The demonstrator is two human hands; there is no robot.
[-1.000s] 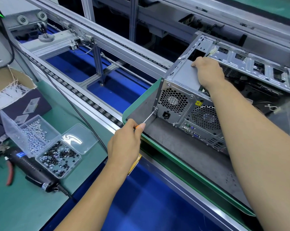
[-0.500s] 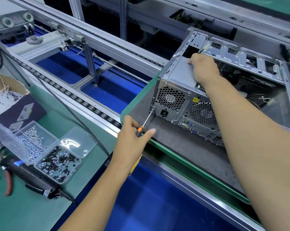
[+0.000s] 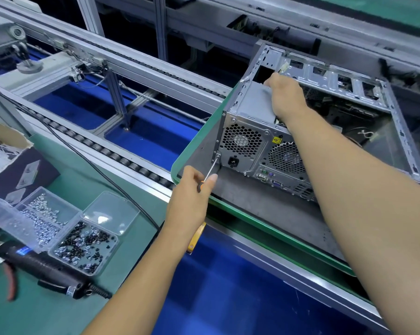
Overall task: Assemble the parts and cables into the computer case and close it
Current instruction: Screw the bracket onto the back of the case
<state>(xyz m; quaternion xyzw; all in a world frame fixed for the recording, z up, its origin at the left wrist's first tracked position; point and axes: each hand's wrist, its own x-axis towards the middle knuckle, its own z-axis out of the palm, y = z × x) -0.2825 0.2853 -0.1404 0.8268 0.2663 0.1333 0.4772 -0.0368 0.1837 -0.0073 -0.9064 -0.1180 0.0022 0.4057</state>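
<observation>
An open grey computer case (image 3: 395, 122) lies on its side on a green-edged pallet (image 3: 247, 197), rear panel toward me. The grey power supply (image 3: 253, 103) sits in its near left corner. My right hand (image 3: 285, 99) presses flat on top of the power supply, fingers reaching over its far edge. My left hand (image 3: 192, 204) is shut on a screwdriver (image 3: 211, 171) with an orange and black handle. The tip rests on a screw at the lower left corner of the rear panel, beside the power socket (image 3: 233, 161).
A clear compartment box (image 3: 66, 228) with silver and black screws stands on the green bench at left. An electric screwdriver (image 3: 42, 269) and red-handled pliers (image 3: 9, 279) lie beside it. A roller conveyor rail (image 3: 122, 158) runs between bench and pallet.
The view has shifted a little. My left hand has turned slightly on the screwdriver handle, with the tip staying on the same screw. My right hand stays on the power supply.
</observation>
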